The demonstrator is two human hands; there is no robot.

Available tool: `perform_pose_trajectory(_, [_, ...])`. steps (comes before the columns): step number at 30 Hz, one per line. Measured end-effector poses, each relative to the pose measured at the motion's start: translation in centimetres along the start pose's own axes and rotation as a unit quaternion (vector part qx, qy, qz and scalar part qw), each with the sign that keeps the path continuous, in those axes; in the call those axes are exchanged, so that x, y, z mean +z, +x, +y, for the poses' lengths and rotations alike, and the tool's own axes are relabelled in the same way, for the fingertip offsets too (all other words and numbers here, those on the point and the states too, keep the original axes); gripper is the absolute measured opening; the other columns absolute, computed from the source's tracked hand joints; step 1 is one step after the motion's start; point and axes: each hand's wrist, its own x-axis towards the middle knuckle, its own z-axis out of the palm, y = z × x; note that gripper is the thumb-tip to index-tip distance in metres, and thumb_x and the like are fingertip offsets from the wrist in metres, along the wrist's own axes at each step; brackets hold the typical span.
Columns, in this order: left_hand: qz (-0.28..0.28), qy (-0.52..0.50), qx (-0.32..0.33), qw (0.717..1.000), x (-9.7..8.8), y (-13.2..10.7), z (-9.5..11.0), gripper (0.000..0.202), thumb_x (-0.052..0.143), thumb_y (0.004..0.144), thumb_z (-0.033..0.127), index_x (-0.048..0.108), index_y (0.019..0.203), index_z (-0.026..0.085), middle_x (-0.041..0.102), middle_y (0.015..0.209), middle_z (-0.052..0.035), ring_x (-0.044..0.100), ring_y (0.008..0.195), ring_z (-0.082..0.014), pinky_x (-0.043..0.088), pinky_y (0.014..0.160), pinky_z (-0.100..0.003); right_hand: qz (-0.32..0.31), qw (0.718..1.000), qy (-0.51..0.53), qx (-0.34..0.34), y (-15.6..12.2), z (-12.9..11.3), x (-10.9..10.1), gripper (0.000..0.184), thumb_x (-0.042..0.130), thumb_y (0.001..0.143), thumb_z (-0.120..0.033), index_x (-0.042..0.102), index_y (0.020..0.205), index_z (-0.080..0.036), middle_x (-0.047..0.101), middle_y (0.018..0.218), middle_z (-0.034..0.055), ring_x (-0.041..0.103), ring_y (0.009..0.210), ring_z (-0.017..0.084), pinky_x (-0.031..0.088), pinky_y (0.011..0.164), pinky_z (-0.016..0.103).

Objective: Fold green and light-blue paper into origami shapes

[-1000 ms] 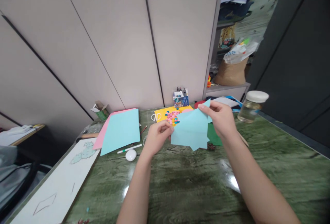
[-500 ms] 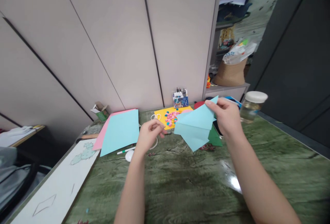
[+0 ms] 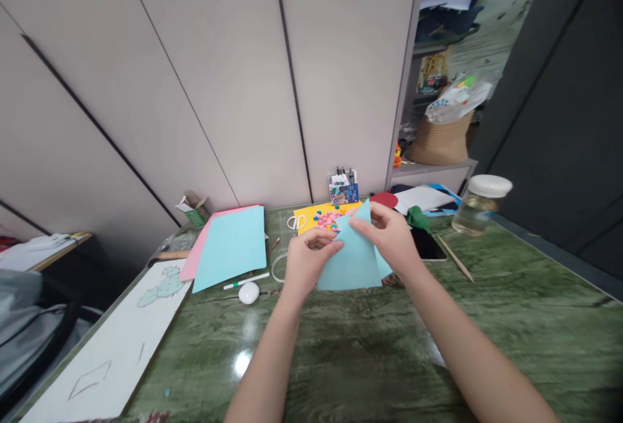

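Observation:
A folded sheet of light blue paper (image 3: 351,261) is held up over the table between my two hands. My left hand (image 3: 311,257) pinches its left edge, thumb in front and fingers behind. At the pointed top of the paper, my right hand (image 3: 393,233) grips it near the tip with thumb and fingers. Behind the paper lies a yellow sheet (image 3: 306,214) bearing small pink, blue and yellow pieces (image 3: 329,218), partly hidden by my hands. White-handled scissors (image 3: 296,222) rest at that sheet's left side.
Light blue sheets (image 3: 233,241) over pink ones lie at left, near a white marker (image 3: 246,281) and a white egg-shaped object (image 3: 248,292). A drawing (image 3: 111,345) covers the left edge. At right are a phone (image 3: 429,245), a wooden stick (image 3: 455,258) and a lidded jar (image 3: 479,205).
My right hand has brought the blue paper left and toward me. My left hand, free before, has moved right and now grips the paper's left edge.

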Motion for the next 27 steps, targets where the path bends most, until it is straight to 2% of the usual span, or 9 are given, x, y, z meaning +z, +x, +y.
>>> perform_pose_trajectory(3, [-0.001,-0.033,-0.007,0.999,-0.4,0.2,-0.3,0.016,0.075,0.064,0.027,0.07,0.075,0.016,0.068,0.07,-0.0021,0.058,0.063,-0.012,0.045,0.061,-0.023,-0.049,0.999,-0.005,0.005,-0.1,0.0,0.2,0.023,0.071,0.068,-0.031,0.065,0.087,-0.018,0.067,0.09,0.0038,0.06,0.084,0.019,0.046,0.075,0.03])
perform_pose_trajectory(7, [-0.003,-0.042,-0.016,0.999,-0.7,0.1,-0.2,0.018,0.077,0.062,0.028,0.071,0.073,0.015,0.069,0.068,-0.0027,0.059,0.062,-0.0122,0.045,0.061,-0.023,-0.106,0.992,0.011,0.061,-0.2,0.1,0.7,0.02,0.07,0.068,-0.035,0.068,0.076,-0.016,0.069,0.08,0.0046,0.061,0.077,0.019,0.047,0.069,0.03])
perform_pose_trajectory(10, [-0.006,-0.061,-0.024,0.998,-0.6,-0.1,0.0,0.018,0.078,0.061,0.027,0.07,0.07,0.014,0.068,0.067,-0.0026,0.058,0.061,-0.0118,0.044,0.061,-0.023,-0.101,0.99,0.028,0.091,-0.3,0.2,1.0,0.023,0.072,0.065,-0.037,0.069,0.072,-0.015,0.069,0.075,0.0049,0.06,0.07,0.018,0.047,0.064,0.03])
perform_pose_trajectory(13, [-0.009,-0.073,-0.021,0.997,-0.5,-0.1,0.1,0.017,0.077,0.061,0.026,0.068,0.068,0.014,0.066,0.064,-0.0008,0.056,0.06,-0.0104,0.042,0.059,-0.021,-0.093,0.991,0.035,0.094,-0.4,0.3,1.0,0.024,0.073,0.064,-0.036,0.069,0.071,-0.013,0.068,0.072,0.0049,0.059,0.068,0.018,0.047,0.062,0.03])
perform_pose_trajectory(16, [-0.014,-0.064,-0.022,0.998,-0.6,-0.1,0.1,0.018,0.076,0.062,0.029,0.065,0.064,0.014,0.062,0.06,0.0013,0.051,0.056,-0.0087,0.037,0.055,-0.02,-0.06,0.992,0.043,0.1,-0.4,0.5,1.0,0.025,0.074,0.063,-0.037,0.069,0.07,-0.013,0.067,0.069,0.0041,0.059,0.064,0.017,0.047,0.059,0.029])
perform_pose_trajectory(20, [-0.004,-0.022,-0.005,1.0,-1.0,0.0,0.1,0.02,0.072,0.066,0.029,0.062,0.056,0.014,0.054,0.052,0.0039,0.043,0.051,-0.0079,0.032,0.051,-0.021,0.018,0.992,0.069,0.108,-0.4,0.7,0.7,0.027,0.077,0.058,-0.036,0.067,0.068,-0.014,0.066,0.067,0.0033,0.059,0.061,0.017,0.046,0.056,0.028])
perform_pose_trajectory(27, [0.017,0.012,0.063,0.998,-2.2,0.2,0.3,0.013,0.064,0.069,0.017,0.064,0.056,0.016,0.062,0.058,0.0015,0.055,0.062,-0.0127,0.041,0.063,-0.023,0.127,0.968,0.174,0.132,0.3,0.3,-1.4,0.027,0.08,0.055,-0.034,0.065,0.068,-0.016,0.067,0.065,0.0029,0.06,0.057,0.017,0.048,0.053,0.027])
